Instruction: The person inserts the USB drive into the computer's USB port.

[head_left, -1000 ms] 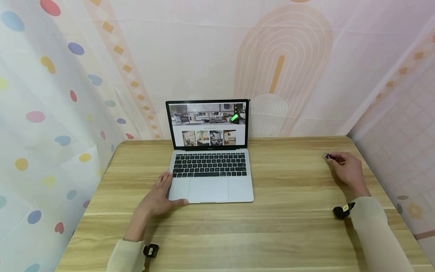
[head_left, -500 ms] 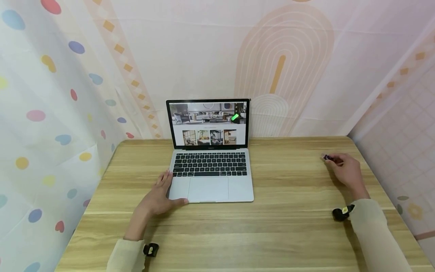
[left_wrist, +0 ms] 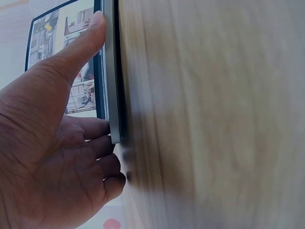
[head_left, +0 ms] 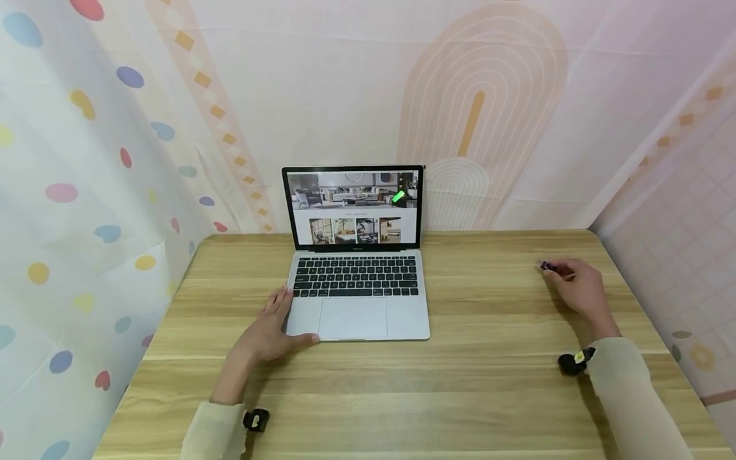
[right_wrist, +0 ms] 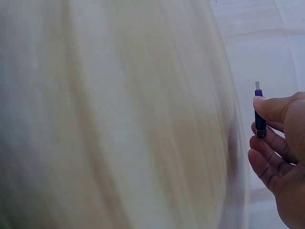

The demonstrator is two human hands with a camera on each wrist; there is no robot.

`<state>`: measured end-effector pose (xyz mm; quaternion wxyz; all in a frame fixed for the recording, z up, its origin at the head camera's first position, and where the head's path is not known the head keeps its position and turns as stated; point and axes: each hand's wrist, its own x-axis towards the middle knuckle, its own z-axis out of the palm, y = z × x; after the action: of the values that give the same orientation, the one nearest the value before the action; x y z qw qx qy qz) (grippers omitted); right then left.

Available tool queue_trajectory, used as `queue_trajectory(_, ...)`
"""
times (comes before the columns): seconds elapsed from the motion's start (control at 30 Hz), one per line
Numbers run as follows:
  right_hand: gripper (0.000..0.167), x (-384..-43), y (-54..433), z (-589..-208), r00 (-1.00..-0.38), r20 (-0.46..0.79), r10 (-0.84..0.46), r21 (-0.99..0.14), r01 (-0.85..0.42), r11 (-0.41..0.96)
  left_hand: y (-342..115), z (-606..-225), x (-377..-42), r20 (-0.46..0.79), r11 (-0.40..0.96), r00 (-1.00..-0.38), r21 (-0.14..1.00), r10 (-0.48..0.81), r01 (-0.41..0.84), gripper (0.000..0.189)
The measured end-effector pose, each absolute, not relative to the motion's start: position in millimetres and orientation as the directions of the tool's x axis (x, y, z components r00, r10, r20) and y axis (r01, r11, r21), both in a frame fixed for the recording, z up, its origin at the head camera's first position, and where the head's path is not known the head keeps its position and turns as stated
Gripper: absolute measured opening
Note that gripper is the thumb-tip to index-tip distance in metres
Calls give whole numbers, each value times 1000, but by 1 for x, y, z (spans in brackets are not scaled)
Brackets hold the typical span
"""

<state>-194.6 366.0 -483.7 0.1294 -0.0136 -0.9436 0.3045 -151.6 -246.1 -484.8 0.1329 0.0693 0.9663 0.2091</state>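
Observation:
A silver laptop (head_left: 353, 316) stands on the wooden table with its lid raised and its screen (head_left: 353, 207) lit. My left hand (head_left: 266, 332) rests at its front left corner. The thumb (left_wrist: 83, 45) lies along the front edge, and the fingers (left_wrist: 100, 164) touch the left side. Well to the right of the laptop, my right hand (head_left: 577, 291) pinches a small dark purple USB flash drive (right_wrist: 260, 113) between thumb and fingers. The drive's metal plug (right_wrist: 257, 86) sticks out beyond the fingertips, toward the left in the head view.
The wooden table (head_left: 368, 396) reaches back to a patterned cloth (head_left: 322, 102). Another cloth with coloured dots (head_left: 86, 191) hangs on the left. Small black cameras sit at the left wrist (head_left: 256, 420) and right wrist (head_left: 575, 362).
My right hand has moved slightly left toward the laptop with the USB flash drive in it. The left hand and the laptop stay in place.

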Motion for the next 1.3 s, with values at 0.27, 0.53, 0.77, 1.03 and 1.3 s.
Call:
queue_trajectory(0.27, 31, -195, 358, -480, -965, 251, 77, -582, -86, 809, -246, -484, -152, -239, 908, -953, 412, 186, 73, 127)
queue_trajectory(0.53, 34, -197, 354, -479, -971, 232, 63, -595, -91, 799, -245, -482, -152, -242, 909, -953, 411, 181, 68, 128)
queue_trajectory(0.77, 33, -196, 347, -478, -971, 236, 48, -593, -104, 798, -245, -482, -152, -237, 907, -954, 415, 183, 71, 127)
queue_trajectory(1.03, 30, -195, 342, -480, -971, 238, 37, -590, -115, 799, -245, -484, -152, -243, 907, -953, 416, 179, 64, 128)
queue_trajectory(1.3, 29, -197, 338, -483, -968, 251, 26, -579, -128, 805, -245, -484, -152, -245, 908, -953, 414, 177, 63, 128)
